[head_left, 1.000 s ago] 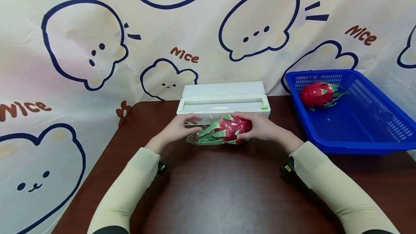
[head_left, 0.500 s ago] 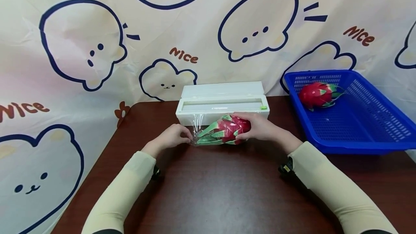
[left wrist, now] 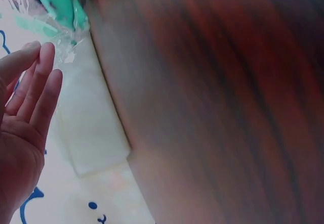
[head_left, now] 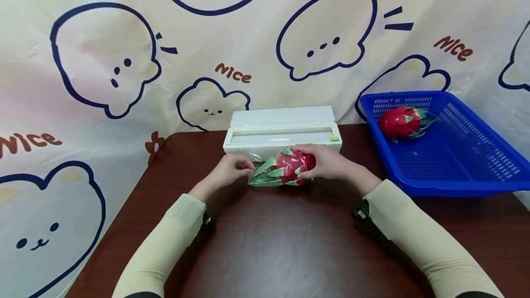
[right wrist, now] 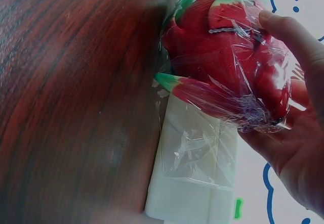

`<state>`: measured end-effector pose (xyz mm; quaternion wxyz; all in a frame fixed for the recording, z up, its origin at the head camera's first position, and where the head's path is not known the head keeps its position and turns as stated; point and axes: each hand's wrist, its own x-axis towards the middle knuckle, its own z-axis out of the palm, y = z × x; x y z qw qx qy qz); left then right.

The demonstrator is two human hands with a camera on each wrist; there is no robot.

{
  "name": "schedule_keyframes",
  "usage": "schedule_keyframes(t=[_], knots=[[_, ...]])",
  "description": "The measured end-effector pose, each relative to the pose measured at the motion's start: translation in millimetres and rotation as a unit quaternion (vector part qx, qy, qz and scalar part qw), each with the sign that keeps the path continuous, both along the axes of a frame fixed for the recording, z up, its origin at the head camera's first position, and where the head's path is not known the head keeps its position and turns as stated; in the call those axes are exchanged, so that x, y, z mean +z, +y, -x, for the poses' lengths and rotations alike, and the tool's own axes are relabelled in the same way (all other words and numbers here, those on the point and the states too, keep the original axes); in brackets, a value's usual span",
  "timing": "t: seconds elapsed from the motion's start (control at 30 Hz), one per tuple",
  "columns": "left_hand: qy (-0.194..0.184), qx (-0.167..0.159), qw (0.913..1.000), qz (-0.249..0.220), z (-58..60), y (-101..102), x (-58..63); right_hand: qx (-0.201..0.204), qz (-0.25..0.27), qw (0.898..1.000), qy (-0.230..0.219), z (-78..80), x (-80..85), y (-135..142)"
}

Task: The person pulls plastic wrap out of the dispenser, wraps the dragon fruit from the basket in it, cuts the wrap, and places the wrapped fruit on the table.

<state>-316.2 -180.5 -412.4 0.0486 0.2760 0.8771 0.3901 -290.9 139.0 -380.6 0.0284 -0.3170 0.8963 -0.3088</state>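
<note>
A red dragon fruit [head_left: 290,167] with green-tipped scales, wrapped in clear film, lies in front of the white cling film box [head_left: 285,133]. My right hand [head_left: 325,160] grips its round red end, thumb on the near side, as the right wrist view also shows. At the leafy end my left hand [head_left: 229,169] pinches the gathered plastic wrap [left wrist: 66,47] between thumb and forefinger. Loose film [right wrist: 197,158] hangs across the box front in the right wrist view. The box stands with its lid up and a small green cutter slider [head_left: 334,139] at its right end.
To the right, a blue plastic basket [head_left: 463,192] holds a second dragon fruit [head_left: 400,122]. A cloth printed with bears [head_left: 213,105] hangs behind the dark wooden table [head_left: 281,238].
My left hand came off the film, moved left and down, then came back in to the leafy end. A strand of film stretched toward the box has dropped. My right hand keeps its grip.
</note>
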Motion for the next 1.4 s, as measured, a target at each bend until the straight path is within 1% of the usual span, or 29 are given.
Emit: schedule_keyframes(t=[0.1,0.2,0.4,0.63,0.83,0.93,1.1,1.2,1.3,1.33,1.4], knots=[[-0.001,-0.010,0.9999,-0.001,-1.1,2.4,-3.7,-0.004,-0.004,1.000,0.000,-0.2,-1.1,-1.5],[-0.016,-0.020,0.9997,0.005,-2.7,4.0,-4.5,-0.006,-0.013,1.000,0.008,-0.9,-1.1,-3.1],[-0.039,-0.037,0.9983,0.023,-6.9,6.4,0.2,-0.012,-0.050,0.997,0.061,-1.7,-2.1,-6.0],[-0.051,-0.032,0.9975,0.037,-9.6,5.4,4.7,-0.023,-0.039,0.996,0.081,-2.4,-5.4,-9.4],[-0.035,-0.031,0.9976,0.052,-6.3,3.9,4.7,-0.043,-0.023,0.993,0.106,-1.3,-10.7,-10.9],[-0.039,-0.025,0.9977,0.050,-4.6,2.9,4.8,-0.043,-0.015,0.993,0.109,-1.0,-13.0,-11.6],[-0.044,-0.023,0.9971,0.058,-3.5,2.2,6.1,-0.034,-0.023,0.995,0.093,-2.4,-13.1,-9.5],[-0.045,-0.024,0.9969,0.060,-4.9,1.8,5.8,-0.028,-0.026,0.998,0.054,-4.6,-10.7,-6.2],[-0.044,-0.024,0.9969,0.060,-6.8,0.8,4.8,-0.034,-0.007,0.999,0.012,-6.8,-7.1,0.4],[-0.043,-0.023,0.9970,0.060,-7.5,0.2,4.6,-0.041,0.004,0.999,0.006,-7.1,-5.9,3.4],[-0.043,-0.020,0.9972,0.059,-8.7,-1.5,4.7,-0.061,0.034,0.997,0.015,-7.1,-3.6,10.8]])
